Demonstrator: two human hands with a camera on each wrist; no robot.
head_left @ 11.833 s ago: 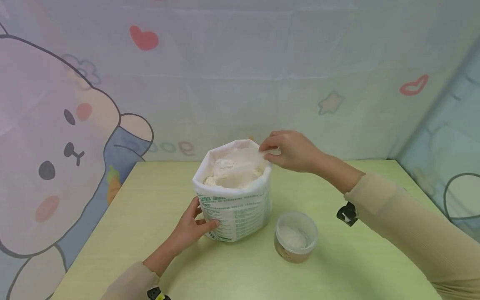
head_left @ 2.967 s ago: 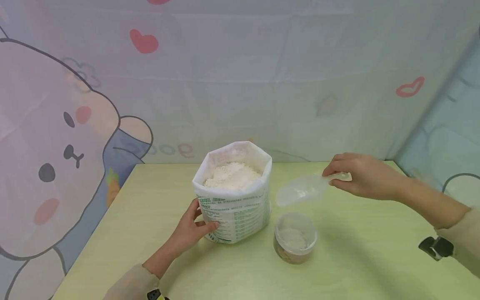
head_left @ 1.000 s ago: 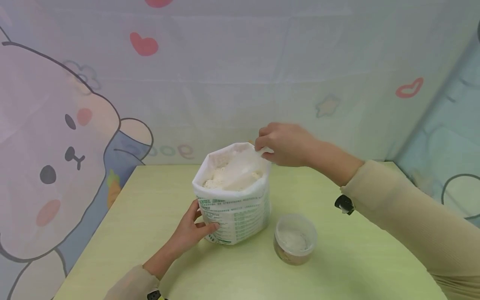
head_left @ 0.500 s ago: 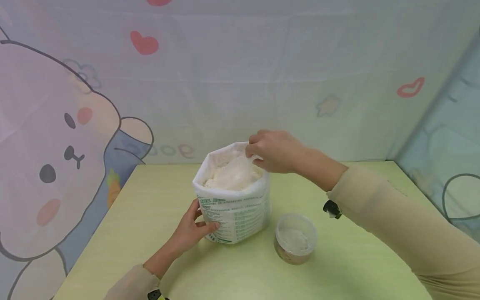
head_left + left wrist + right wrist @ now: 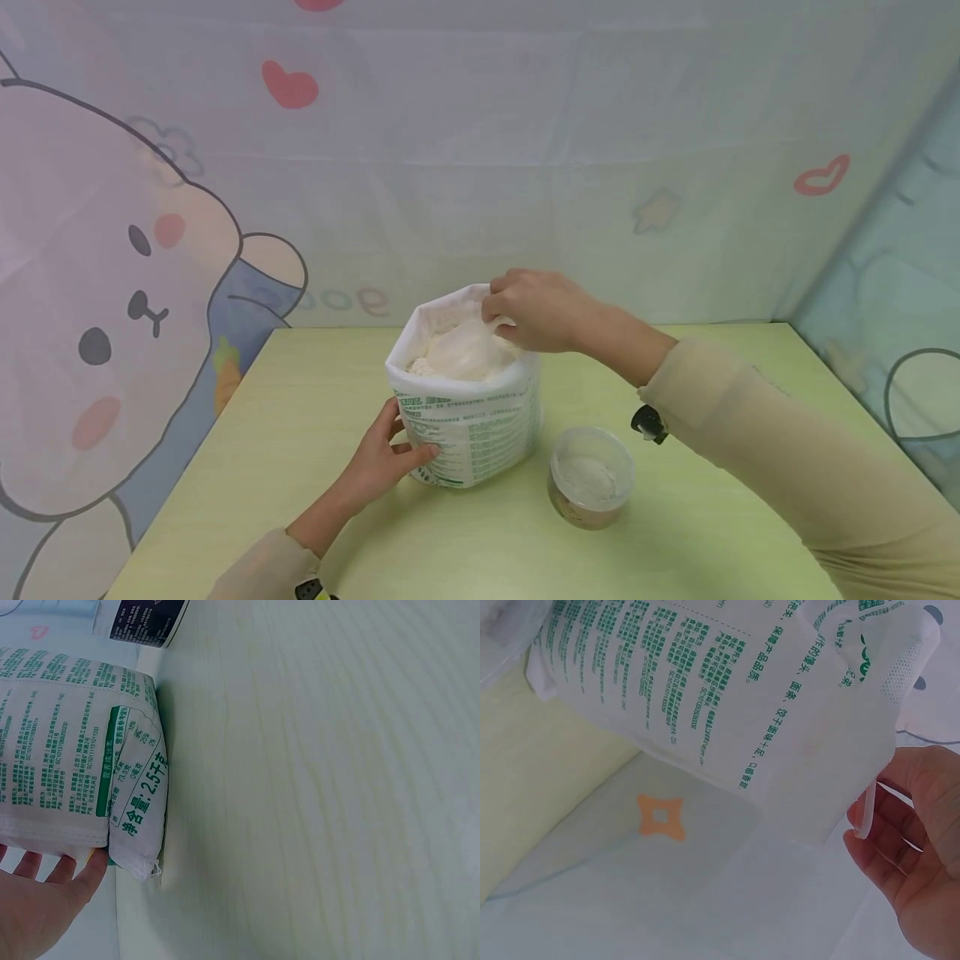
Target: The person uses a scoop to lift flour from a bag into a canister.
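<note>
A white flour bag (image 5: pixel 468 433) with green print stands on the table, its top folded down around pale flour (image 5: pixel 420 367). My left hand (image 5: pixel 378 458) rests against the bag's lower left side, thumb on the printed front and fingers around the corner. Over the mouth, my right hand (image 5: pixel 536 310) pinches the handle of a translucent white scoop (image 5: pixel 468 350). The scoop's bowl lies down in the flour, partly buried. In the right wrist view, the curved handle end (image 5: pixel 867 814) shows between thumb and fingers.
A round clear plastic tub (image 5: pixel 590 508) with white powder inside stands right of the bag, close in front of it. The pale green table (image 5: pixel 300 383) ends at a cartoon-printed cloth backdrop (image 5: pixel 480 167). A black strap (image 5: pixel 648 423) hangs at my right cuff.
Three seconds ago the scoop was held over the tub's far side. It has since gone back into the bag, then moved lower and leftward into the flour. Left hand, bag and tub stay put.
</note>
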